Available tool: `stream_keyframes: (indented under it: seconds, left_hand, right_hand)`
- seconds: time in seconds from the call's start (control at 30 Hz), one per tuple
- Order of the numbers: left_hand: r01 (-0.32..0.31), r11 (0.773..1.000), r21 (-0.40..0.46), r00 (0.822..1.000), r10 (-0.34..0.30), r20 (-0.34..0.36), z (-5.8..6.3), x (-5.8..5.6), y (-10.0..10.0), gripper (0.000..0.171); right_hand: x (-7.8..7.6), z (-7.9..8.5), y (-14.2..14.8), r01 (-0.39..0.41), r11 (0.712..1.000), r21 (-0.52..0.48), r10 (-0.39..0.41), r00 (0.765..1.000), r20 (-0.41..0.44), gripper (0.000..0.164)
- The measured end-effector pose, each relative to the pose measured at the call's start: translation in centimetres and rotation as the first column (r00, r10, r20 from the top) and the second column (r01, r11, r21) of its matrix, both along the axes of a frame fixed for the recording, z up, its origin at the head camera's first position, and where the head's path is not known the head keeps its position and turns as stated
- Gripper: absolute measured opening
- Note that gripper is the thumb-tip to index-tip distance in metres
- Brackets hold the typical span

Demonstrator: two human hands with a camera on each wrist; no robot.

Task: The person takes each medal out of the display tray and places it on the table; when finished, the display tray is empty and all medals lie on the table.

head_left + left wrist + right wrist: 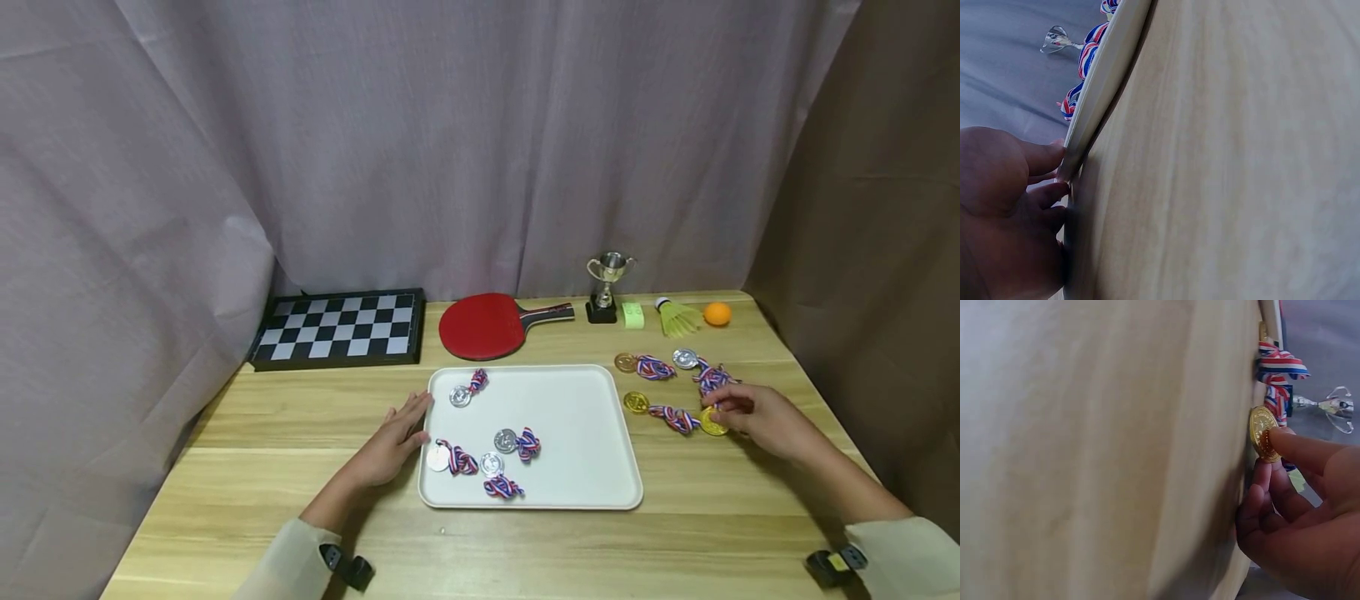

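Note:
My left hand rests against the left rim of a white tray, its fingertips and thumb touching the edge. Several silver medals with bunched red, white and blue ribbons lie on the tray's left half. To the tray's right, my right hand pinches a gold medal between thumb and fingers, close over the table. Another gold medal lies left of it with its ribbon. Farther back are a bronze-coloured medal and a silver medal.
Along the back stand or lie a checkered board, a red table tennis paddle, a small trophy cup, a light green block, a yellow shuttlecock and an orange ball. A grey curtain hangs behind the table.

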State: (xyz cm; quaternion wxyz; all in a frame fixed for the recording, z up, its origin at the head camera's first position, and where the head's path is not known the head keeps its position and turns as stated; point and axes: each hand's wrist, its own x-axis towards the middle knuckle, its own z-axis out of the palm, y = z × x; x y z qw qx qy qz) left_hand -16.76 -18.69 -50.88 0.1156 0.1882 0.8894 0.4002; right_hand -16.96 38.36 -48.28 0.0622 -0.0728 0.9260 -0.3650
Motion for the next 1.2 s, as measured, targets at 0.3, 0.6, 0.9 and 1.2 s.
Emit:
stream_keyframes:
  seconds: [0.3,0.6,0.9,1.2]
  left_hand:
    - [-0.001,1.0,0.002,1.0,0.001,0.001,0.0,0.0,0.1,0.061]
    - [-0.003,1.0,-0.003,1.0,0.003,-0.001,-0.1,0.0,0.1,0.061]
    - [-0.004,1.0,-0.008,1.0,0.004,-0.006,-0.2,0.1,-0.1,0.061]
    - [0.001,1.0,-0.022,1.0,-0.001,0.005,0.0,0.0,-0.1,0.061]
  right_hand:
    - [0.2,-0.6,0.3,0.001,0.995,0.095,0.008,0.995,-0.098,0.023]
    - [0.6,0.3,0.6,-0.013,0.996,0.085,0.023,0.993,-0.118,0.022]
    - [0.8,2.1,-0.5,-0.03,0.999,0.041,0.036,0.987,-0.155,0.019]
    - [1.1,4.2,-6.0,-0.129,0.99,-0.053,0.124,0.988,-0.093,0.021]
